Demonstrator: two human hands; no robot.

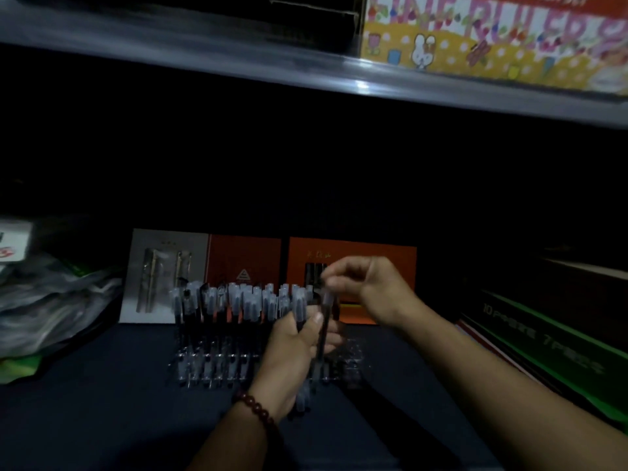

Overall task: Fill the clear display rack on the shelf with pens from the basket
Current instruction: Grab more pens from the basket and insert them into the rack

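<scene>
A clear display rack (353, 363) stands on the dark lower shelf, its left and middle slots filled with several upright capped pens (234, 300). My left hand (295, 348), with a bead bracelet on the wrist, grips a bundle of pens in front of the rack's right part. My right hand (363, 283) pinches the cap end of one pen (323, 331), held nearly upright above the bundle. The rack's right end holds no pens that I can see. The basket is out of view.
Behind the rack lean a grey pen card (159, 277) and two orange boxes (373, 263). A crumpled plastic bag (51, 300) lies at the left, and dark green-striped boxes (550, 334) at the right. An upper shelf edge (238, 62) with a colourful ruler box (492, 39) hangs overhead.
</scene>
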